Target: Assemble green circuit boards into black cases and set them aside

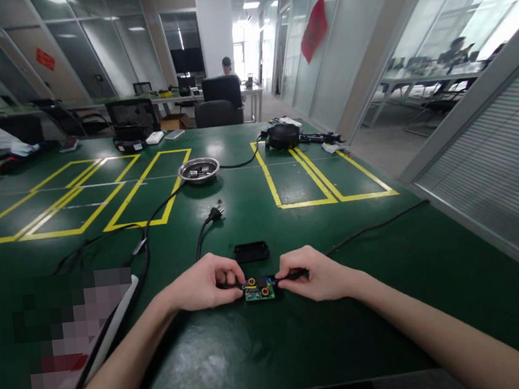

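A small green circuit board with copper-wound coils and blue wires lies on the green table between my hands, seemingly in a black casing half. My left hand pinches the black cable at the board's left end, fingertips at its edge. At the other end my right hand holds a second black cable between thumb and fingers; it trails off to the right. Just beyond the board rests a black plastic cover, its hollow side seemingly up. A black power plug lies farther off, its cord running toward my left hand.
A round metal dish holds small metal parts. Cables lie at left, near a pale-edged, pixelated flat object. Yellow tape marks the table. Black gear sits at the far edge. Other people sit farther away.
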A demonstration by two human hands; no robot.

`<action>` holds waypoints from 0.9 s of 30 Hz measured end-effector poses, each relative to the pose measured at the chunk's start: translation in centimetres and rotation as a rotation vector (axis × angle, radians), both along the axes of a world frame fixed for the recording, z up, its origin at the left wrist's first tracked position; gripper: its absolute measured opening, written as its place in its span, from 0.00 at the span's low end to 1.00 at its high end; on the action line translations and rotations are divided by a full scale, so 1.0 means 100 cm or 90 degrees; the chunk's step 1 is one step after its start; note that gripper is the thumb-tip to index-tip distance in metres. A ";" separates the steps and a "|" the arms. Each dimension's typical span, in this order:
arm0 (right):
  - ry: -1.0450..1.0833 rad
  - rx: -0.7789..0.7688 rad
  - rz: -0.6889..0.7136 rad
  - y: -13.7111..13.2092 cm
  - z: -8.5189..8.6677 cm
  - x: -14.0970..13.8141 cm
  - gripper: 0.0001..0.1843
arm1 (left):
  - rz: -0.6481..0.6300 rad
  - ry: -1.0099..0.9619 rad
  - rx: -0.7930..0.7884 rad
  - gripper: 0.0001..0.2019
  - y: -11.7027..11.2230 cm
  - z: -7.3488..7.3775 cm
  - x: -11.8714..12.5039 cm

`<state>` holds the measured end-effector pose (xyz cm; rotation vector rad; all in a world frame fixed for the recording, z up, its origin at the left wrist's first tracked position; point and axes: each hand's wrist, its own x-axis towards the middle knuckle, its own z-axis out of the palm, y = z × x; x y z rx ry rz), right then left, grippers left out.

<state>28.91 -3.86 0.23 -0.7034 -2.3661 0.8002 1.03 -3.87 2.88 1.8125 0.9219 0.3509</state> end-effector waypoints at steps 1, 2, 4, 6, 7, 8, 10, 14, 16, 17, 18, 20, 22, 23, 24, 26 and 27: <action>-0.010 0.000 0.000 0.000 -0.001 0.000 0.07 | 0.000 0.009 -0.007 0.08 0.000 -0.001 0.000; -0.019 0.003 -0.004 0.001 -0.002 -0.001 0.06 | -0.002 0.020 -0.016 0.08 0.000 -0.001 0.000; -0.033 0.016 -0.020 0.002 -0.003 -0.001 0.05 | 0.000 0.036 -0.013 0.08 0.001 -0.002 0.000; -0.043 0.034 -0.033 0.003 -0.002 -0.001 0.04 | 0.004 0.044 0.028 0.08 0.001 -0.004 -0.001; -0.047 0.041 -0.036 0.003 -0.002 -0.001 0.04 | 0.006 0.046 0.056 0.08 0.002 -0.004 -0.001; -0.051 0.048 -0.037 0.004 -0.002 -0.001 0.04 | 0.006 0.049 0.083 0.07 0.002 -0.005 -0.001; -0.063 0.060 -0.037 0.004 -0.001 -0.001 0.04 | 0.002 0.054 0.111 0.07 0.003 -0.006 -0.002; -0.100 0.100 -0.027 0.005 0.000 0.000 0.06 | 0.004 0.066 0.184 0.08 0.005 -0.006 -0.003; -0.115 0.129 -0.024 0.006 0.001 0.001 0.05 | 0.000 0.068 0.232 0.09 0.006 -0.005 -0.004; -0.122 0.145 -0.026 0.006 0.001 0.002 0.04 | -0.002 0.069 0.247 0.09 0.006 -0.004 -0.004; -0.129 0.161 -0.029 0.007 0.002 0.002 0.03 | -0.003 0.073 0.256 0.09 0.007 -0.004 -0.005; -0.147 0.187 -0.026 0.007 0.002 0.003 0.03 | 0.001 0.085 0.265 0.09 0.007 -0.003 -0.005; -0.167 0.198 -0.016 0.007 0.003 0.003 0.04 | 0.010 0.088 0.259 0.08 0.007 -0.003 -0.005; -0.174 0.202 -0.010 0.007 0.004 0.003 0.04 | 0.015 0.085 0.250 0.07 0.006 -0.003 -0.005; -0.179 0.207 -0.007 0.008 0.004 0.003 0.05 | 0.019 0.083 0.239 0.07 0.006 -0.003 -0.005; -0.185 0.224 -0.001 0.008 0.005 0.003 0.06 | 0.027 0.084 0.228 0.07 0.006 -0.004 -0.005; -0.189 0.232 0.002 0.008 0.005 0.003 0.06 | 0.030 0.088 0.233 0.08 0.006 -0.005 -0.004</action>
